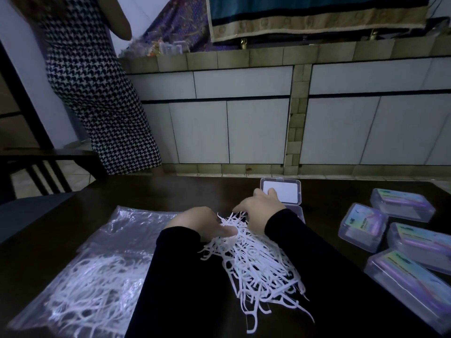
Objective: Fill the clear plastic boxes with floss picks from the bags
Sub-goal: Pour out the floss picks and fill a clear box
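Note:
A loose heap of white floss picks lies on the dark table in front of me. My left hand rests on the heap's far left edge, thumb pressing on some picks. My right hand reaches over the heap's far end, its fingers curled down into the picks. Just beyond it an open clear plastic box lies with its lid raised; the base is mostly hidden behind my right hand. A clear plastic bag holding more floss picks lies flat at the left.
Several closed, labelled clear boxes are clustered at the table's right edge. A person in a houndstooth dress stands beyond the table at the left, next to a tiled counter. A dark chair stands at the far left.

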Motion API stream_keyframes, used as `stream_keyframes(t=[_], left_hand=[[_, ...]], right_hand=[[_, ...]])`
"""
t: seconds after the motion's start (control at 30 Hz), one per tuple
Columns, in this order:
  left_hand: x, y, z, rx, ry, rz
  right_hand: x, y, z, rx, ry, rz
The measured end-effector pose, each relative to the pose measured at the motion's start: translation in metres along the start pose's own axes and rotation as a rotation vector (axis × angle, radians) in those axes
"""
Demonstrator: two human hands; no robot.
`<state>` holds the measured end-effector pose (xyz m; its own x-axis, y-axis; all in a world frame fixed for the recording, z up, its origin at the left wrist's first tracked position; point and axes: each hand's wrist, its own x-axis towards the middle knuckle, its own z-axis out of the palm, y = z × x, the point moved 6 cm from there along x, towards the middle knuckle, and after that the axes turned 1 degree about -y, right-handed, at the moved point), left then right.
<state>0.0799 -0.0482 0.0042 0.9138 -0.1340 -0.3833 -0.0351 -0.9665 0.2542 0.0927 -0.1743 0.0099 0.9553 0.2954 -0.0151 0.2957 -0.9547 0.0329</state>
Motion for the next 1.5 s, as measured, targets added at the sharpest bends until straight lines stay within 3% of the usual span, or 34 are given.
stream_keyframes(t=[0.27,0.57,0.73,0.83,0.97,1.5], left_hand=[[-0.002,0.0,0.002,-0.042,-0.011,-0.031],[-0.014,0.002,-0.004,-0.038,-0.007,-0.018],[-0.025,0.029,-0.013,-0.036,0.078,0.169],[-0.034,0.058,0.0,0.036,-0.015,0.279],[-0.038,0.075,0.017,0.153,-0.089,0.3],[-0.024,0.064,0.012,-0.007,0.094,0.327]], right_hand=[[0.001,0.006,0.011,-0.06,0.086,-0.06],[-0.038,0.011,-0.002,-0.067,0.052,0.0],[-0.074,0.019,-0.019,-0.022,0.238,0.019],[-0.09,0.026,-0.012,-0.029,0.125,0.068],[-0.094,0.036,0.001,-0.059,0.007,0.158],[-0.1,0.054,0.005,0.266,0.012,0.24]])
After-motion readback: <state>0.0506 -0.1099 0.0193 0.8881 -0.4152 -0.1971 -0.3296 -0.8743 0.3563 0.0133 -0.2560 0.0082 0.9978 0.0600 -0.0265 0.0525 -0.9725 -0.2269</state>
